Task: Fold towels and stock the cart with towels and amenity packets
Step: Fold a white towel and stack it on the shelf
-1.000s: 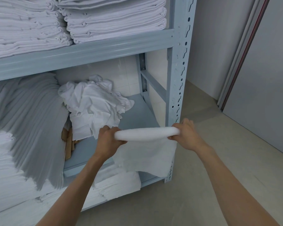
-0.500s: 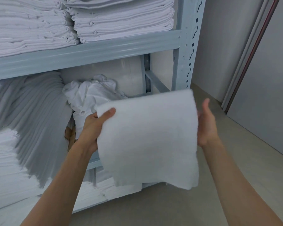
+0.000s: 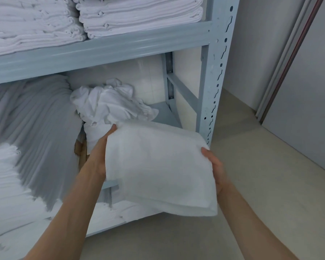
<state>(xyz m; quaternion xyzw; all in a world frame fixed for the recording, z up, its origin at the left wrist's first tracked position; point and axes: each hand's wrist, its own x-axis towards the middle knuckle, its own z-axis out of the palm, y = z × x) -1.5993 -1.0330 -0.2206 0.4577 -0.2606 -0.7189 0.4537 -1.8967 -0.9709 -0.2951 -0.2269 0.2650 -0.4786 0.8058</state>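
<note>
A person is standing at a grey-blue metal shelving unit (image 3: 212, 87), seen from a head-worn camera looking down along both bare forearms. Between the hands, a white towel (image 3: 158, 166) is being held flat, folded into a thick rectangle, in front of the middle shelf and just below its front edge. The left hand (image 3: 99, 152) is gripping the towel's left edge, fingers hidden under the cloth and thumb lying along the top corner. The right hand (image 3: 214, 169) is clasping the right edge, fingers wrapped underneath.

On the middle shelf, behind the towel, a crumpled heap of unfolded white cloths (image 3: 111, 104) is lying. Neat stacks of folded white linen (image 3: 135, 15) are filling the top shelf. More stacks are sitting at the left, partly blurred. No cart or amenity packets are showing.

The fold is probably being finished. To do it well, both hands should be keeping even tension so the layers are staying aligned at the near edge, where they are showing slightly uneven, and the towel should be staying level so nothing is slipping open.
</note>
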